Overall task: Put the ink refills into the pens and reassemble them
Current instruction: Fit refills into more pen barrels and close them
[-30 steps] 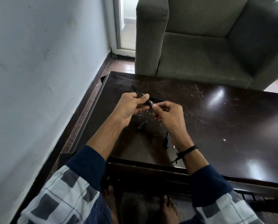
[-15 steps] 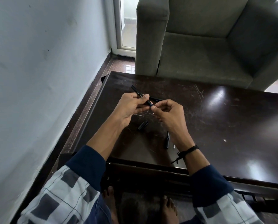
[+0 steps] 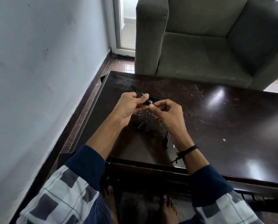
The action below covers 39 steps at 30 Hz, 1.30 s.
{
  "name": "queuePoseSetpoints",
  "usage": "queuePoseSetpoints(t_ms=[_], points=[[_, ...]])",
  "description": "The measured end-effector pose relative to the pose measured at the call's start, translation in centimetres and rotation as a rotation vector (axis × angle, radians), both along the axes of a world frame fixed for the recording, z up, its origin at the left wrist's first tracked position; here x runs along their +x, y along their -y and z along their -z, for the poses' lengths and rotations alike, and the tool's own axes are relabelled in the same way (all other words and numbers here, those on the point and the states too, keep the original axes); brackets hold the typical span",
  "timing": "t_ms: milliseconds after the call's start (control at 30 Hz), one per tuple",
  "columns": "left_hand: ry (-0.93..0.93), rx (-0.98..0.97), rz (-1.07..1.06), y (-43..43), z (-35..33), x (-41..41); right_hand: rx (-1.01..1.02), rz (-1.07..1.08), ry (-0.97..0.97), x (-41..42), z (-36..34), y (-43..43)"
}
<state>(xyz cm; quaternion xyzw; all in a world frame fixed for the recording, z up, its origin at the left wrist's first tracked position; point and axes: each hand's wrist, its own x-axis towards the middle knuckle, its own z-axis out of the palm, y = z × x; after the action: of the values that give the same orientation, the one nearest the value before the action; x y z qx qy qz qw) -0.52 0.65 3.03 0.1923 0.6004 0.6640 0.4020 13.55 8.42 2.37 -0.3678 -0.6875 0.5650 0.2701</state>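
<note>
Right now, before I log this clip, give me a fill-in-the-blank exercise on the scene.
The left hand grips a pen barrel of ____ colour.
A cord circles the ____ wrist.
The loose cap lies on the table ____ the two wrists.
Missing: black; right; between.

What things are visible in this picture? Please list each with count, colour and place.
dark brown wooden table: one, dark brown, centre.
grey-green fabric armchair: one, grey-green, behind the table.
pale blue painted wall: one, pale blue, left.
black plastic pen barrel: one, black, held above table.
long black pen part: one, black, on table beyond held barrel.
short black pen cap: one, black, on table between the wrists.
second black pen barrel: one, black, on table beside right wrist.
black cord bracelet: one, black, right wrist.
left hand: one, grips the held barrel.
right hand: one, fingers curled at that barrel's near end.
</note>
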Motion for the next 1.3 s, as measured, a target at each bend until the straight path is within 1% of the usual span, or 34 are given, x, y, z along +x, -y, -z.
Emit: queuePoseSetpoints(t_ms=[100,200,433,633,733,1033,1300], points=[[-0.001,0.002,-0.012,0.03,-0.10,-0.12,0.004,0.039,0.012,-0.13,-0.02,-0.07],[-0.003,-0.005,-0.001,-0.01,0.05,-0.08,0.005,0.031,0.043,-0.13,-0.04,-0.08],[-0.001,-0.007,0.010,-0.07,0.17,-0.09,0.000,-0.001,0.006,0.02,-0.01,-0.04],[-0.006,-0.006,-0.004,-0.07,0.02,-0.07,-0.002,0.026,0.026,-0.17,-0.01,-0.07],[-0.011,-0.013,0.004,-0.09,0.14,-0.11,0.011,0.012,0.047,-0.11,0.18,-0.21],[-0.005,-0.009,-0.002,-0.03,-0.01,-0.19,0.008,-0.001,0.000,-0.12,0.12,-0.50],[0.011,-0.005,-0.030,0.04,-0.08,-0.37,0.035,-0.084,0.058,0.00,-0.05,-0.52]])
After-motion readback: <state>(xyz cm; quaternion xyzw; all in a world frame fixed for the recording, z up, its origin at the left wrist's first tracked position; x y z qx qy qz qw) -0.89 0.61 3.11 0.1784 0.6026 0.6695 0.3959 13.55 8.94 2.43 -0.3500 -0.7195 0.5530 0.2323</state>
